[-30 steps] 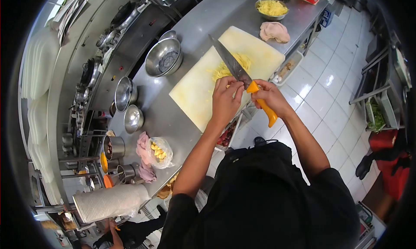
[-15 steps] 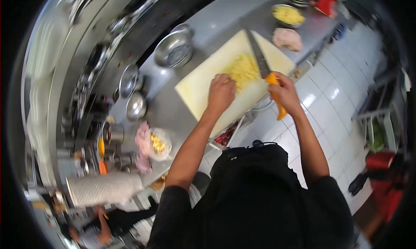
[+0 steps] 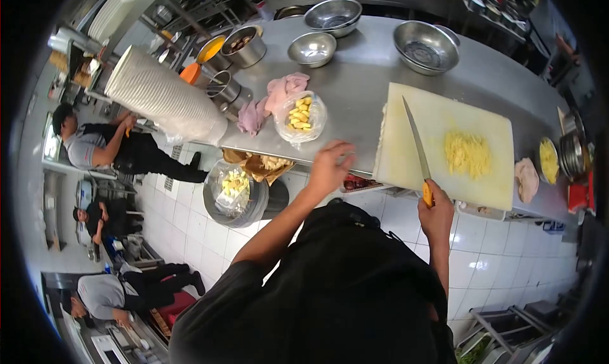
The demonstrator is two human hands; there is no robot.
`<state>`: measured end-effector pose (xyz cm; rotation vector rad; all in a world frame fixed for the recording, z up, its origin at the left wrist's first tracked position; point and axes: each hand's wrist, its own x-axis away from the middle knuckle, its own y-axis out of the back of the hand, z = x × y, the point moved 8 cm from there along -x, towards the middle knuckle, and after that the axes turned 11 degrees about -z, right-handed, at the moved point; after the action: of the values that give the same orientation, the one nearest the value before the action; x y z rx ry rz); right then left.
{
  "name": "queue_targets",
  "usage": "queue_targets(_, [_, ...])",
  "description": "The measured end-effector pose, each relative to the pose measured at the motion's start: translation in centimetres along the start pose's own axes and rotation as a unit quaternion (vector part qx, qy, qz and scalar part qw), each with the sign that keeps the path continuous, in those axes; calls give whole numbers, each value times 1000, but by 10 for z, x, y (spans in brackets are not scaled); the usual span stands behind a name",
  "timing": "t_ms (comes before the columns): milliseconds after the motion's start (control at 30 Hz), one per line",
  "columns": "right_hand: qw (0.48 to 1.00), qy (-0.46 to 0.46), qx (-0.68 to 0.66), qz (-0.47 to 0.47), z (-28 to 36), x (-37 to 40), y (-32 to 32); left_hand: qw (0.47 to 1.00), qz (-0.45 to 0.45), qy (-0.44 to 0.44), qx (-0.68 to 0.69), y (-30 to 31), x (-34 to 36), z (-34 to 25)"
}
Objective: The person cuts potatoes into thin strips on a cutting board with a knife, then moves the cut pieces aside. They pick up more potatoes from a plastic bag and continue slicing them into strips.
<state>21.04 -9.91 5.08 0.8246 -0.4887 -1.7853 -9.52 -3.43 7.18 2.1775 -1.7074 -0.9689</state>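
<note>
The right grip (image 3: pixel 436 210) was clenched on the knife (image 3: pixel 417 139), its blade over the board (image 3: pixel 448 106) beside the yellow shreds (image 3: pixel 468 155); whether blade met board could not be told. The left grip (image 3: pixel 331 169) was empty, loosely curled by the desk (image 3: pixel 361 101) edge. A sideways swing of the blade might have scattered shreds, and a careless left reach could have tipped the nearby bag (image 3: pixel 315 130).

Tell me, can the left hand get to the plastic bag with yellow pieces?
Probably yes: the left hand looks empty and is near the plastic bag, and only bare counter shows between them.
</note>
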Motion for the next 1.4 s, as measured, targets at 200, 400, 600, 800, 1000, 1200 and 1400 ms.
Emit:
queue_targets(200, [991,-54,118,21,18,-12,-24,988,-139,64,-34,96,-10,73])
queue_targets(400, [990,-63,123,22,19,-27,-30,988,-146,-13,-47,117,-60,106])
queue_targets(600, [977,-57,203,27,19,-17,-38,988,-50,-87,-118,82,-113,146])
queue_targets(800, [963,-61,263,-6,18,-8,-47,982,2,-121,-145,61,-141,167])
queue_targets(1000, [950,-98,296,-2,9,-10,-51,974,33,-144,-170,57,-155,158])
queue_targets(1200, [938,-110,328,0,0,-14,-56,942,68,-169,-282,23,-168,170])
queue_targets(1400, [935,-101,339,-4,-3,-12,-56,948,81,-113,-285,11,-187,184])
